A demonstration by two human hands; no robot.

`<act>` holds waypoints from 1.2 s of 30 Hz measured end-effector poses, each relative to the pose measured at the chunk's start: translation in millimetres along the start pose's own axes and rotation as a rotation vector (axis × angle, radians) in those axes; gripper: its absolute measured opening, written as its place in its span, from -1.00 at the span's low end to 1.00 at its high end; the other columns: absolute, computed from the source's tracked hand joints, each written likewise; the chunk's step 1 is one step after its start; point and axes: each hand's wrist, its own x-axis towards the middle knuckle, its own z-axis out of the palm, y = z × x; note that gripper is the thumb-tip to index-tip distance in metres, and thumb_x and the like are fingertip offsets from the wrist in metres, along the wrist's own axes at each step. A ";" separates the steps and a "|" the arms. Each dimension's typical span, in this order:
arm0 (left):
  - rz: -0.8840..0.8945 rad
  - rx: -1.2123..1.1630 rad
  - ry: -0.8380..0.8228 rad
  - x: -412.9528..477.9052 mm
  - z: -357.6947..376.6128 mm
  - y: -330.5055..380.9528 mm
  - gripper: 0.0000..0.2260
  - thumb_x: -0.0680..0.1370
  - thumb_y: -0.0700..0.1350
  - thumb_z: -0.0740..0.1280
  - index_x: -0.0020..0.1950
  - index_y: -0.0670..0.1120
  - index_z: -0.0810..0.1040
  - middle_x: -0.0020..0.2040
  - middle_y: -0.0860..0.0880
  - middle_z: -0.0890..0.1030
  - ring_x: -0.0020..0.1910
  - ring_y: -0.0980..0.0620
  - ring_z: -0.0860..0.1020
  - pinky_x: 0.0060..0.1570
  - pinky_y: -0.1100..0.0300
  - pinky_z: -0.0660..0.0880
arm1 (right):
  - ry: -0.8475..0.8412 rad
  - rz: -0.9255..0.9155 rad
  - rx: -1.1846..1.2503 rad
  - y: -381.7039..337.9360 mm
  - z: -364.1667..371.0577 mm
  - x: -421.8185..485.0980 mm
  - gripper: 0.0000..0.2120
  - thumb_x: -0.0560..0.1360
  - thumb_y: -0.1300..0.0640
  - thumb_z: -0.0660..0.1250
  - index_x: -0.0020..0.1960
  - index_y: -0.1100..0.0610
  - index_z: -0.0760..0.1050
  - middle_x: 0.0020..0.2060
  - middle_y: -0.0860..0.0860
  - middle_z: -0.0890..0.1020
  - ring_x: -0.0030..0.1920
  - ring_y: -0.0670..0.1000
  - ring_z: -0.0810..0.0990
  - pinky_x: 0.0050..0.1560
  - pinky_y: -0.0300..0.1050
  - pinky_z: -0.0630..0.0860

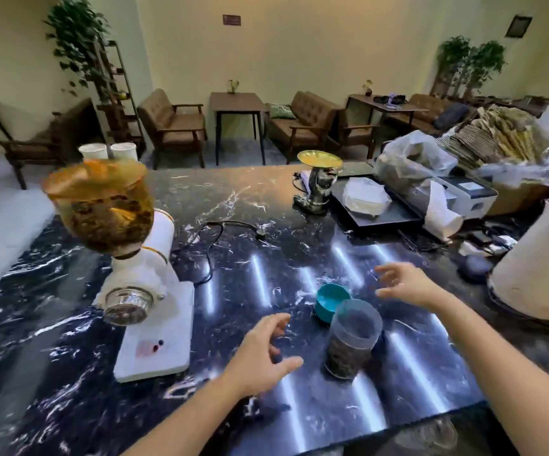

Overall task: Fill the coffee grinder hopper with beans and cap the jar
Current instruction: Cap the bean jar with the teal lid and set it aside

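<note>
A white coffee grinder (148,274) stands at the left of the black marble counter, its amber hopper (102,205) holding beans and closed by an amber lid. A clear plastic jar (352,340) with beans in its lower part stands uncapped in front of me. Its teal cap (330,301) lies upturned on the counter just behind the jar. My left hand (263,353) hovers open to the left of the jar, not touching it. My right hand (404,284) floats open to the right of the cap, fingers spread, holding nothing.
A black power cord (214,235) trails from the grinder across the counter. A metal stand with a gold dish (319,179) sits at the back. Bags, a tray and a printer crowd the back right, and a large white container (539,268) stands at the right.
</note>
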 end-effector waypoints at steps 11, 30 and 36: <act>-0.264 -0.179 0.262 48.2 122.1 47.7 -0.28 0.10 0.01 0.59 0.21 0.04 0.41 0.16 0.13 0.59 0.17 0.18 0.55 0.21 0.25 0.44 | -0.165 -0.353 -0.063 30.2 84.8 50.4 -0.05 0.13 -0.30 0.42 0.45 -0.06 0.22 0.42 -0.11 0.38 0.42 -0.02 0.31 0.45 0.27 -0.13; -0.250 0.142 0.261 28.9 52.1 70.6 -0.45 0.13 0.15 0.51 0.03 0.26 0.35 -0.12 0.16 0.63 -0.15 0.26 0.58 -0.15 0.15 0.59 | -0.303 -0.836 0.134 -56.6 4.6 -36.4 -0.43 0.28 -0.03 0.44 0.28 0.00 0.47 0.14 -0.04 0.50 0.17 -0.07 0.45 0.22 -0.24 0.35; -0.187 0.024 0.238 31.2 49.2 92.0 -0.48 0.16 0.09 0.54 0.02 0.18 0.38 -0.11 0.06 0.65 -0.11 0.03 0.62 -0.08 -0.04 0.58 | 0.000 -0.805 0.274 -77.6 14.8 -54.6 -0.76 0.37 0.00 0.25 -0.06 0.04 0.58 -0.11 -0.08 0.62 -0.06 -0.17 0.53 0.01 -0.28 0.41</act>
